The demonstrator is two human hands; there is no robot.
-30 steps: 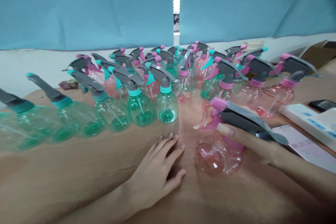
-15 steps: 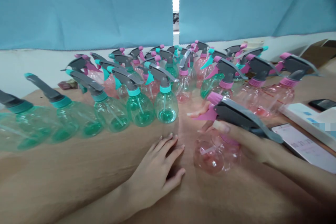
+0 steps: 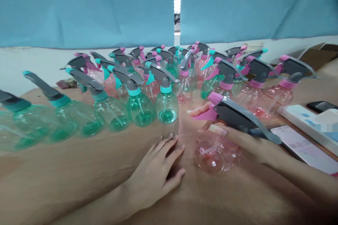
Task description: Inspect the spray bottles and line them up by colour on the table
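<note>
The right grip (image 3: pixel 250 144) is closed around the neck of a pink bottle (image 3: pixel 211 156), thumb across the near side and fingers round the front, by the trigger (image 3: pixel 208 114). The trigger is what has just changed. A second ago it sat lower and closer to the neck, with the fingers drawn in; now it juts out toward the left edge of the surface (image 3: pixel 79 179), one finger (image 3: pixel 199 109) stretched along it. I read this as a squeeze let go, which suggests that the trigger is being worked rather than the bottle carried anywhere. The bottle's body has hardly shifted, and over the last half second little else differs.

The bottle is right of the middle of the surface, nearer its near edge than the other bottles. It looks about upright, with some pink showing low inside; whether its base bears fully on the surface I cannot tell.

The left grip (image 3: pixel 155 172) lies palm down just to the left of the bottle, fingers loosely spread, holding nothing, much as it lay before.

Green bottles (image 3: pixel 141 109) stand in a row running from the left edge toward the middle, with more bottles, pink and green, crowded behind them toward the far edge. To the right of the bottle, toward the right edge, are a phone (image 3: pixel 303 144) and a white box (image 3: pixel 298 114).
</note>
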